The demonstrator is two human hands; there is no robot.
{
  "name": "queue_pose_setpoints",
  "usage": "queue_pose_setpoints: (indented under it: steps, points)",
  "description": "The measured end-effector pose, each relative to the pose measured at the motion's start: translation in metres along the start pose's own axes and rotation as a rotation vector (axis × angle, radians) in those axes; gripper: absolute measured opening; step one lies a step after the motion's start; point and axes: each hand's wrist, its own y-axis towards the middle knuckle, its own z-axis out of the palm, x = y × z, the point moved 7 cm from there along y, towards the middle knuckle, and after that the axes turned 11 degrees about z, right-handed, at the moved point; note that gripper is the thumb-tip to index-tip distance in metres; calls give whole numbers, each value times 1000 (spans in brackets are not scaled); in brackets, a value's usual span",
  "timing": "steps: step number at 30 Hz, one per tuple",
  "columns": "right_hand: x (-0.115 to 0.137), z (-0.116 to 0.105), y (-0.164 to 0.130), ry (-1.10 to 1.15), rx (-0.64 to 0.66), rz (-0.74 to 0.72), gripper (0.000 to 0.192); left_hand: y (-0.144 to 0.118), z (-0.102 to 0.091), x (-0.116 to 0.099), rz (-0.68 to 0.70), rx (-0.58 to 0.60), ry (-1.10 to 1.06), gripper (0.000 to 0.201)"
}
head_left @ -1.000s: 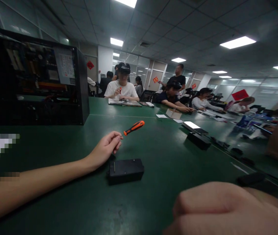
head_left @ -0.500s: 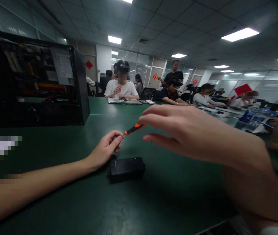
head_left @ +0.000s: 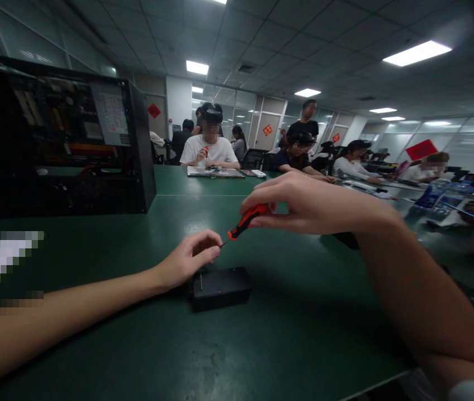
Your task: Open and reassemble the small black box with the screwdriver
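My right hand (head_left: 303, 203) grips the orange-and-black handle of a small screwdriver (head_left: 245, 221), held above the green table (head_left: 287, 312) with its thin tip pointing down and left. My left hand (head_left: 189, 257) rests on the table with fingertips pinched at the screwdriver's tip; whether something small sits between them is too small to tell. A flat black box (head_left: 220, 287) lies on the table just below and right of my left hand.
An open black computer case (head_left: 59, 147) stands at the back left. Several other people sit along the far and right sides of the table with papers and devices. A black device (head_left: 347, 239) lies partly hidden behind my right wrist.
My right hand came up from the lower right, reached across and took hold of the screwdriver's handle. The screwdriver now tilts more steeply. My left hand stayed pinched at its tip.
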Motion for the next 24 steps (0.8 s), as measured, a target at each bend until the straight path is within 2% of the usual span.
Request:
queue_pose_setpoints:
  steps: [3, 4, 5, 7, 11, 18, 24]
  points:
    - [8, -12, -12, 4, -5, 4, 27, 2, 9, -1, -36, 241, -36, 35]
    - [10, -13, -15, 4, 13, 7, 28, 1, 16, -2, -66, 380, -52, 41]
    - [12, -14, -17, 6, 34, 6, 28, -1, 19, -3, -94, 463, -70, 46]
    - [13, -13, -19, 5, 55, 0, 28, -4, 23, -5, -157, 551, -92, 52]
    - [6, -11, -17, -24, 37, 6, 29, -6, 26, -8, -217, 560, -80, 57]
    - [-15, -11, -16, -4, 73, 47, 33, -3, 24, -7, -151, 552, 12, 55]
    - [-19, -10, -12, -11, 72, 48, 34, -4, 24, -9, -143, 555, 19, 54]
